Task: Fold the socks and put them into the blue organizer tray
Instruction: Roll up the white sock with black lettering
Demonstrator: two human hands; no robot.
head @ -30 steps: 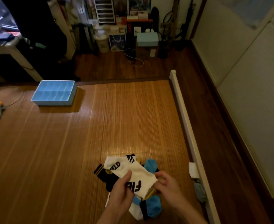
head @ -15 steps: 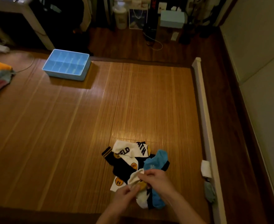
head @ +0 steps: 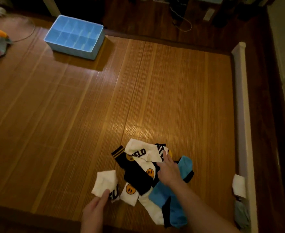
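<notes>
At 6 o'clock the left hand (head: 96, 209) rests straight-fingered on the folded white sock (head: 105, 182); the right hand (head: 168, 172), fingers spread, touches the sock pile (head: 136, 177) beside it. Soft, light, floppy, I'd say: pinch a cuff. The blue organizer tray (head: 96, 47) sits at 11 o'clock.

Folded white sock bundle with black lettering (head: 106, 182), lying flat on the mat just left of the pile. Loose heap of unfolded socks (head: 138, 178), overlapping: white lettered sock (head: 141, 151) on top at the far side, black socks with yellow smiley faces (head: 133, 175) in the middle, bright blue socks (head: 185, 165) at the right. Rectangular blue plastic organizer tray (head: 71, 52), divided into compartments, upright, well apart at far left.
</notes>
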